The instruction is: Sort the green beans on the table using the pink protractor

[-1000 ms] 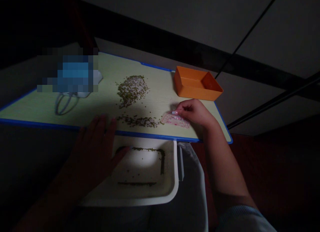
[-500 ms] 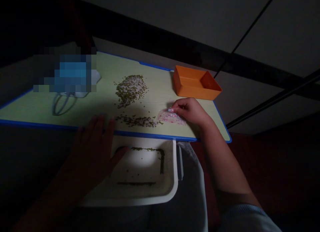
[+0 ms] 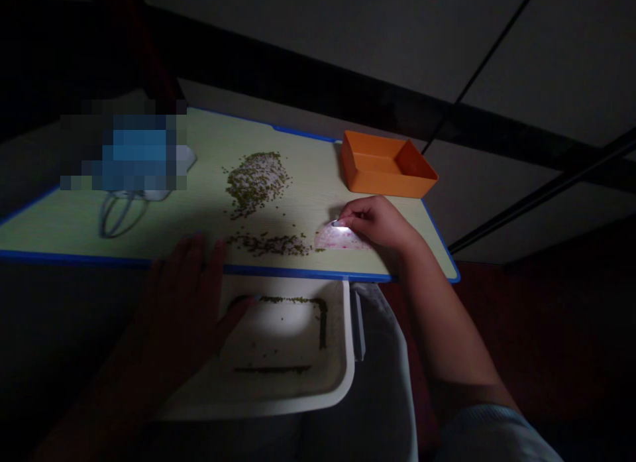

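Observation:
My right hand (image 3: 375,220) pinches the top of a flat, half-round, pink-speckled translucent piece (image 3: 328,238) against the table, with a bright glint by the thumb. Just left of that piece lies a strip of mixed green and pale grains (image 3: 271,243). Behind the strip is a larger heap of the same grains (image 3: 257,177). My left hand (image 3: 186,296) is dark, fingers spread at the table's front edge, thumb over a white plastic tub (image 3: 345,356). Green grains line the creases of the tub's floor.
The pale table (image 3: 209,127) has a blue rim. An orange box (image 3: 392,183) stands at its back right. On the left are a pixelated blue item (image 3: 139,147) and a looped cord (image 3: 106,217). Cabinet panels (image 3: 521,104) rise behind; the tub sits above my lap.
The view shifts slightly. My right hand stays at almost the same spot with the half-round piece, whose surface now shines brighter. My left hand stays spread at the edge.

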Action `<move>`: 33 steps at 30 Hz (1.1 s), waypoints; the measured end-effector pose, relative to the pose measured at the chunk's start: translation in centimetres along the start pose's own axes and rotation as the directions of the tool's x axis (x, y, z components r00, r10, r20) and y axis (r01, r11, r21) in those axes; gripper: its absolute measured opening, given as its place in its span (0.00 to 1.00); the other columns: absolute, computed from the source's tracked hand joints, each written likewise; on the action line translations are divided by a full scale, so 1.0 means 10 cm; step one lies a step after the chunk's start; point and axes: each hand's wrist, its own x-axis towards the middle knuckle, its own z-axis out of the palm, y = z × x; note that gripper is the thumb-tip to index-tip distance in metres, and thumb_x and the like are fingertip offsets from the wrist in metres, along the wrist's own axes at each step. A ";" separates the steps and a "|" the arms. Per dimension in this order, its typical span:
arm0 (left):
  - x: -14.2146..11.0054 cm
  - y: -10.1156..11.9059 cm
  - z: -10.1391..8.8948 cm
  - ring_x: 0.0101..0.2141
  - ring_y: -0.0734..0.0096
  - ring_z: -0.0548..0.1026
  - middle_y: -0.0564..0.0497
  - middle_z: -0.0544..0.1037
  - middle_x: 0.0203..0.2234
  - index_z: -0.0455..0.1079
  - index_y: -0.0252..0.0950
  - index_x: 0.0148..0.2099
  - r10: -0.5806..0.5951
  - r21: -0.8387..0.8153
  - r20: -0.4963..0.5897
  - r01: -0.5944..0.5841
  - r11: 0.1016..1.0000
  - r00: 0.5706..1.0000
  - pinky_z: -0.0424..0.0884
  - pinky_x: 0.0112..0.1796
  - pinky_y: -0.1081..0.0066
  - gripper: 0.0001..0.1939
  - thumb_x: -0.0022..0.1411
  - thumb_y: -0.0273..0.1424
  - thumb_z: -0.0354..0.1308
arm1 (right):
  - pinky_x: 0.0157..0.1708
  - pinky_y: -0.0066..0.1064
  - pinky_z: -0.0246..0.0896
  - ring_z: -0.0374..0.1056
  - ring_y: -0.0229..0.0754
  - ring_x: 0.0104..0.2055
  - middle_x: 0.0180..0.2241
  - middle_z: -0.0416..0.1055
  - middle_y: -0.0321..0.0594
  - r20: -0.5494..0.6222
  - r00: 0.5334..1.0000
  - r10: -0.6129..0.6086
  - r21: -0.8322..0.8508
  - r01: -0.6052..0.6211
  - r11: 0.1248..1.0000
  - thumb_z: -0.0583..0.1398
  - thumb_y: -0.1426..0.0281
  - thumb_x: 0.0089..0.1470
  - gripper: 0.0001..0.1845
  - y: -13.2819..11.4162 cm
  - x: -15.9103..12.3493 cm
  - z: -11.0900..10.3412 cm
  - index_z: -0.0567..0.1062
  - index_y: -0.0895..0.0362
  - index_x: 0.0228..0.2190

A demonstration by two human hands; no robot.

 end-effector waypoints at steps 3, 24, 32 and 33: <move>-0.01 0.00 -0.01 0.67 0.37 0.53 0.24 0.55 0.66 0.49 0.24 0.67 -0.003 -0.002 -0.004 0.003 1.000 1.000 0.53 0.62 0.39 0.43 0.61 0.52 0.38 | 0.30 0.29 0.50 0.59 0.33 0.26 0.23 0.69 0.36 -0.005 1.000 0.000 -0.010 0.000 1.000 0.61 0.69 0.54 0.09 0.00 -0.01 -0.01 0.77 0.62 0.27; -0.02 -0.05 0.02 0.67 0.37 0.52 0.25 0.55 0.66 0.46 0.27 0.68 0.012 0.019 0.004 -0.012 1.000 1.000 0.54 0.62 0.38 0.43 0.61 0.51 0.40 | 0.29 0.28 0.50 0.58 0.33 0.26 0.22 0.66 0.34 0.068 0.998 -0.011 0.071 0.006 0.997 0.62 0.63 0.53 0.13 -0.01 -0.03 0.00 0.74 0.60 0.25; -0.01 -0.04 0.01 0.67 0.37 0.53 0.24 0.55 0.66 0.47 0.25 0.68 0.014 0.033 0.011 -0.014 0.999 1.000 0.54 0.62 0.40 0.43 0.61 0.52 0.39 | 0.28 0.28 0.50 0.57 0.32 0.25 0.21 0.65 0.32 0.136 0.991 0.000 0.068 -0.010 0.998 0.62 0.65 0.52 0.12 -0.04 -0.05 -0.02 0.73 0.60 0.24; -0.01 -0.03 0.01 0.67 0.37 0.53 0.24 0.55 0.66 0.47 0.25 0.68 0.015 0.035 0.010 -0.015 0.999 1.000 0.54 0.62 0.40 0.43 0.61 0.52 0.39 | 0.28 0.28 0.51 0.58 0.32 0.25 0.21 0.66 0.32 0.150 0.989 0.006 0.070 -0.017 0.997 0.62 0.65 0.52 0.12 -0.03 -0.05 -0.02 0.73 0.60 0.24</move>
